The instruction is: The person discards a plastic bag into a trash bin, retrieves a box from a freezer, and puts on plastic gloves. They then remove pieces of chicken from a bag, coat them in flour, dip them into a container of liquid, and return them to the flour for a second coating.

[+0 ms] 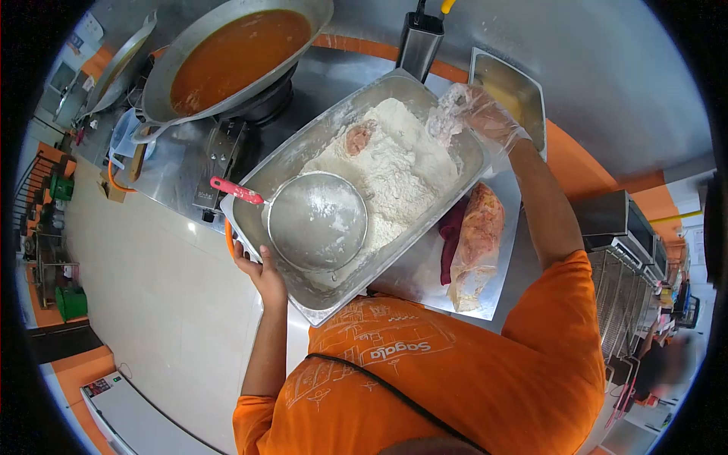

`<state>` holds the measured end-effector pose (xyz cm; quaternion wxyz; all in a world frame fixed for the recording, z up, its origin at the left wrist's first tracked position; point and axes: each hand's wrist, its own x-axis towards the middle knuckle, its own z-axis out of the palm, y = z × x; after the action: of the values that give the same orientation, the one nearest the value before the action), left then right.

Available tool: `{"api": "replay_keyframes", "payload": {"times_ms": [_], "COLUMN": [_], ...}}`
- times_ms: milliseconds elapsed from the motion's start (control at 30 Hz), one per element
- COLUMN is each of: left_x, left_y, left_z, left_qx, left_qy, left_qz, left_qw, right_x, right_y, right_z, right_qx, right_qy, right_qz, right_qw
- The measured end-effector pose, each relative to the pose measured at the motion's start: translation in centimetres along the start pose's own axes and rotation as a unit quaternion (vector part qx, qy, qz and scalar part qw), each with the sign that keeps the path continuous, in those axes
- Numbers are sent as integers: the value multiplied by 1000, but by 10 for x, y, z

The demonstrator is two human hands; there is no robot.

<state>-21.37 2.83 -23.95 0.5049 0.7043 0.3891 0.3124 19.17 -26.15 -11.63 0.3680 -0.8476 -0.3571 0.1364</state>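
A deep metal tray stands before me with a heap of white flour in it. One piece of raw meat lies in the flour. A round sieve with a red handle rests in the near left end. My left hand grips the tray's left corner, thumb by the rim. Over the far right end is my right hand in a clear plastic glove. White flour clumps coat its fingers, hiding whether they hold anything. A plastic bag of raw meat lies right of the tray.
A large wok of brown-orange oil sits on a burner at the back left. A metal container with yellowish liquid stands behind my right hand. A steel holder is at the back. A dark red cloth lies beside the bag.
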Motion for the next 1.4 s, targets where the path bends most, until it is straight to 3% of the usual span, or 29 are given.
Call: {"api": "replay_keyframes", "payload": {"times_ms": [100,167,267,367,500,567,600,667,800,900,967,1000,1033,1067,1100,1133,1167,1200,1233,1267,1300,1367,1400], "left_x": [1,-2,0,-2,-2,-2,-2,-2,-1,-1,0,1,0,-1,-1,-1,-1,-2,-2,-3,-3,-4,-4], "left_y": [3,4,7,11,8,8,7,8,3,-3,-5,-6,-6,-5,-3,-1,2,4,6,8,9,10,10], "left_z": [-1,-1,0,0,-2,-3,-3,-2,-3,-5,-4,-3,-3,-4,-3,-1,-1,0,1,1,2,1,1], "left_qx": [17,22,30,29,13,30,25,18,14,6,16,6,-3,-2,0,3,4,3,2,4,17,30,32], "left_qy": [1,5,1,3,-20,-22,-21,-19,-19,-20,-21,-18,-16,-15,-13,-12,-12,-7,-2,-2,0,2,3], "left_qz": [-2,-8,7,-10,-8,-5,-9,-11,-5,0,8,0,-8,-4,6,16,21,12,4,10,4,0,2], "left_qw": [1000,1000,1000,1000,1000,999,999,1000,1000,1000,1000,1000,1000,1000,1000,1000,1000,1000,1000,1000,1000,1000,999], "right_x": [2,-2,6,-1,1,8,7,7,-2,1,16,21,28,50,50,48,43,31,30,26,23,17,16], "right_y": [6,-5,45,-5,1,9,7,2,4,37,116,189,242,280,280,273,261,181,201,232,263,281,280], "right_z": [-4,-4,-2,-6,-14,-34,-40,-52,-83,-108,-107,-124,-117,-98,-95,-87,-72,-67,-63,-53,-46,-41,-42], "right_qx": [-65,-52,8,-48,-97,107,107,268,304,186,146,148,-63,-271,-270,-480,-663,-638,-636,-477,-288,-259,-323], "right_qy": [-7,-34,8,-66,41,-104,-101,61,159,184,182,185,149,105,109,56,1,-133,-128,23,173,181,98], "right_qz": [-51,-18,-34,-7,-75,3,3,7,46,123,100,97,-6,-108,-109,-69,-23,95,96,181,252,238,273], "right_qw": [997,998,999,997,992,989,989,961,938,957,967,967,987,951,951,873,749,753,755,860,908,918,901]}}
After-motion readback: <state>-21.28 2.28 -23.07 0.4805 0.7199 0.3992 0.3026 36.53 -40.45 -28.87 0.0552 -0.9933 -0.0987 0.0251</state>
